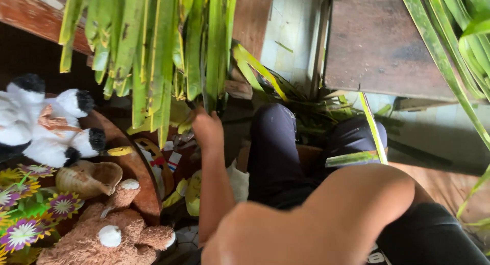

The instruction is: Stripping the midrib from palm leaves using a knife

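A bunch of long green palm-like leaves (153, 45) hangs down from the top of the view. My left hand (206, 128) reaches up to the lower ends of these leaves, with its fingers closed around a few strips. My bare forearm (214, 193) runs down from the hand to a blurred bent elbow close to the camera. My right hand is out of sight. My legs in dark trousers (273, 147) stretch out past the arm, and a cut leaf strip (372, 132) lies across them.
A black and white plush toy (46, 122), a brown teddy bear (107, 234), a woven basket (89, 178) and flowered cloth (25, 214) lie at the left. A dark wooden table (377, 45) stands at the upper right. More leaves (459, 45) hang at the right edge.
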